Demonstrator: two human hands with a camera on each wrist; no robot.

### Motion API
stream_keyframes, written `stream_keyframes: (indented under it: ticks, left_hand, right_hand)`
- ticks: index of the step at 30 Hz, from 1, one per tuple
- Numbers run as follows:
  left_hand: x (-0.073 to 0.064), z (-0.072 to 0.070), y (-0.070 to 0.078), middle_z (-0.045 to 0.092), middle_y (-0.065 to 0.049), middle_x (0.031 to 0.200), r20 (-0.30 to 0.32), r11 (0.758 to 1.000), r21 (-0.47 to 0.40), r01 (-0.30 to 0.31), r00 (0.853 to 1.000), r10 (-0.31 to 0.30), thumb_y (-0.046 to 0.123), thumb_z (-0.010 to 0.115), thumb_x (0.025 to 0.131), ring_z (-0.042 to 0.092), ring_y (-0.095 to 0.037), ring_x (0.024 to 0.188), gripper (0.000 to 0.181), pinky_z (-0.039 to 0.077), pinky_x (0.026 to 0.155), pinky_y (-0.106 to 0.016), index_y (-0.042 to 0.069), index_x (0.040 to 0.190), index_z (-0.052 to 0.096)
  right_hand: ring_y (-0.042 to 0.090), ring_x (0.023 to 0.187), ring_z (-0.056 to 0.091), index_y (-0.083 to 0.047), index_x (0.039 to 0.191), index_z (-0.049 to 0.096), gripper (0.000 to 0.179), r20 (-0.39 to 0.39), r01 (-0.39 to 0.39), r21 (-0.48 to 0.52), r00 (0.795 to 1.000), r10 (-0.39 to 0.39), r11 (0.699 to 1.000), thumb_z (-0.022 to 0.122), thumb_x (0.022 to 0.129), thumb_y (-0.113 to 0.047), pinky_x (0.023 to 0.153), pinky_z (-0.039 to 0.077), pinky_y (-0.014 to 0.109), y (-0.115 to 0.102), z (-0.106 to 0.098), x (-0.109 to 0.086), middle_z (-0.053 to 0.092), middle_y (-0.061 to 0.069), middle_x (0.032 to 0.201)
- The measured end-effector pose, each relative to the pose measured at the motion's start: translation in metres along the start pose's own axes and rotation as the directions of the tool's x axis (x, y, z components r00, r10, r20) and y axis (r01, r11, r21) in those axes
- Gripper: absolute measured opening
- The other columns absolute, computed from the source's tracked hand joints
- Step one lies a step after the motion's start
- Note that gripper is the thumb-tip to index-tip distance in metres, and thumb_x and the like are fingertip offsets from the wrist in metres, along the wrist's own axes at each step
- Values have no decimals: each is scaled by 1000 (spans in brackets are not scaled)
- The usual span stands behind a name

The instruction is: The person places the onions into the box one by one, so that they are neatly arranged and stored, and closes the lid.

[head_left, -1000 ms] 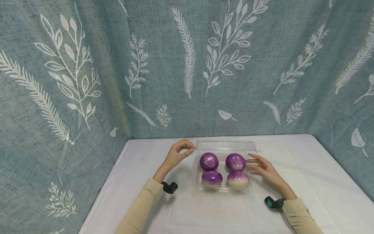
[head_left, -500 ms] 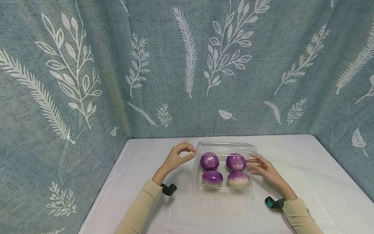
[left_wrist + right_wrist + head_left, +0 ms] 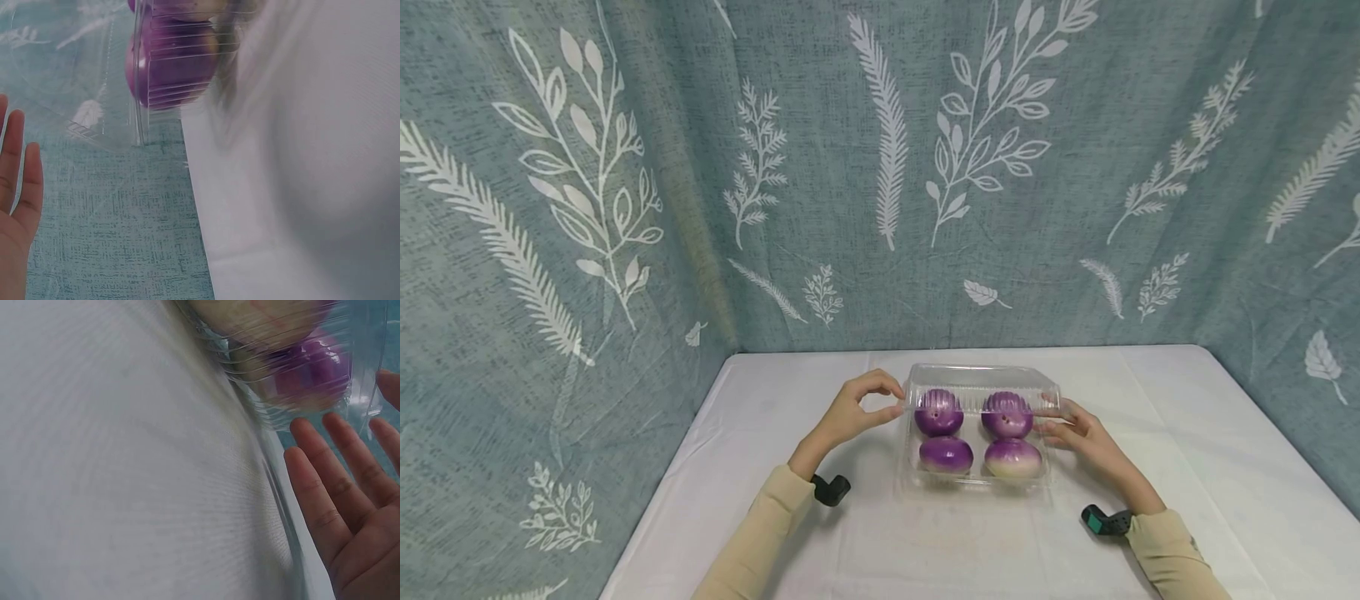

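Note:
A clear plastic clamshell box [image 3: 976, 482] holds several round, glossy purple-and-white vegetables [image 3: 946, 456] that look like turnips. Its hinged lid [image 3: 973, 379] leans forward over the back pair, partway down. At the lid's left edge, my left hand [image 3: 853, 408] pinches it between thumb and index finger; the left wrist view catches only the other fingers [image 3: 32, 175], straight and apart from the box. My right hand [image 3: 1086, 433] is at the box's right side, fingertips right at the wall, the fingers loosely spread in the right wrist view. Thumb and index finger there stand apart by the clear edge [image 3: 374, 394].
The box stands on a white-covered table [image 3: 955, 550], toward its back edge. Behind and beside the table hangs a blue-green curtain [image 3: 820, 167] with white leaf patterns. Each wrist wears a small black camera, the left one [image 3: 832, 490] and the right one [image 3: 1105, 521].
The lid has swung forward and down from behind the box to over the back vegetables. My left hand has moved slightly down and right along with it. My right hand has hardly moved.

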State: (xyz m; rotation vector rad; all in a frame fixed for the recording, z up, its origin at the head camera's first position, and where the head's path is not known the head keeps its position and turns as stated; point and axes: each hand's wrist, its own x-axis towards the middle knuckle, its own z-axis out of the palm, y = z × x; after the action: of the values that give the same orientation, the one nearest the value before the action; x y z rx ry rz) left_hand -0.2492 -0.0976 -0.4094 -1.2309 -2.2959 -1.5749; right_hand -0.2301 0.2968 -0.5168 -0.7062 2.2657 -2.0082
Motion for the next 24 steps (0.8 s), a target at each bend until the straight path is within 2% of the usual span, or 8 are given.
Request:
stream_keyframes:
  ticks: [3,7,16,24]
  left_hand:
    - [-1,0,2,63,-14,96,11,1000,10,15,1000,-15,1,67,81,58,-24,94,14,47,90,-36,0,95,64]
    - [-4,1,4,63,-14,96,18,999,17,28,999,-28,2,68,81,57,-25,94,15,47,90,-39,0,95,64]
    - [-8,4,2,63,-14,94,16,999,54,-4,1000,3,3,71,79,58,-24,92,16,47,88,-33,1,93,64]
    - [-13,7,0,63,-15,95,25,998,64,-17,1000,16,1,71,77,58,-25,92,18,48,87,-34,-1,94,64]
  right_hand:
    - [8,101,63,-6,140,33,45,2,-3,-2,1000,3,1000,45,96,-2,82,54,30,-1,0,-1,58,-15,117]
    - [7,100,63,-16,137,36,45,13,12,-4,1000,-11,1000,44,96,-1,82,54,29,-1,-1,-2,58,-18,116]
    - [5,103,60,9,139,27,46,39,108,-9,993,-108,994,40,96,5,80,55,34,-1,-6,-2,54,-15,124]
    - [2,106,57,6,142,24,49,44,74,-57,996,-71,996,40,96,2,80,54,42,-5,-10,-4,53,-18,122]
